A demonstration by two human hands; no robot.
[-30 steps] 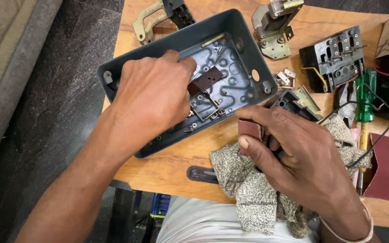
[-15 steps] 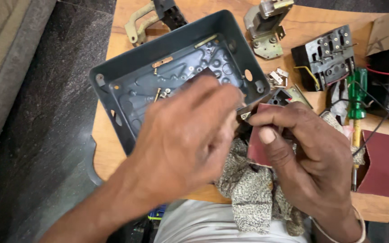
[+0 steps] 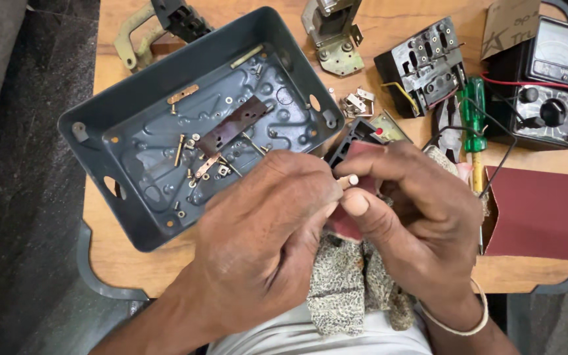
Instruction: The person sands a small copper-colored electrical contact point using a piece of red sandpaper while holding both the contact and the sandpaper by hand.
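Rubbing step: my left hand (image 3: 258,243) and right hand (image 3: 415,217) pinched together on small brass part (image 3: 348,179) against folded red sandpaper (image 3: 346,220), just beside grey metal box (image 3: 165,151). Next move called for firm grip, short strokes.

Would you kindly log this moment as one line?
left hand: pinching small pin | right hand: holding red sandpaper piece | grey metal box: beside hands
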